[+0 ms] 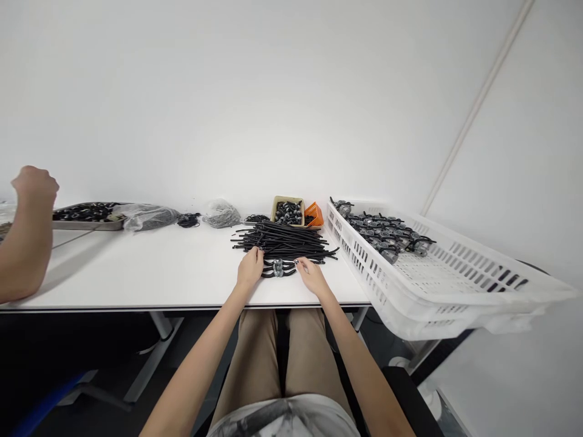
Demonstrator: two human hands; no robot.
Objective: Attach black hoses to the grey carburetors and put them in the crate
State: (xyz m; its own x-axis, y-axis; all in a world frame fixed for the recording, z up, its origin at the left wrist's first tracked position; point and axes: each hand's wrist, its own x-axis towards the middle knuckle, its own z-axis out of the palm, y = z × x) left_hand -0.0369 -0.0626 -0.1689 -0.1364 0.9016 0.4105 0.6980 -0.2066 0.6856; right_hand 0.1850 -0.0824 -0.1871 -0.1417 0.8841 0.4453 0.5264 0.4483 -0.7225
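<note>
Near the table's front edge lies a piece of black cords with a grey middle part (277,267). My left hand (251,267) is closed at the left ends of these cords, and my right hand (310,274) is closed at their right ends. The fingertips are small in view, but both hands appear to pinch the cord ends. Just behind the hands a pile of straight black cords (286,238) is spread crosswise on the white table (182,270).
A large white basket (437,306) with grey and black pieces stands at right. Behind the pile are a beige tray (274,210) of parts and an orange basket (317,213). Plastic bags (148,217) and a metal tray (113,225) lie left, near another person's arm (30,243).
</note>
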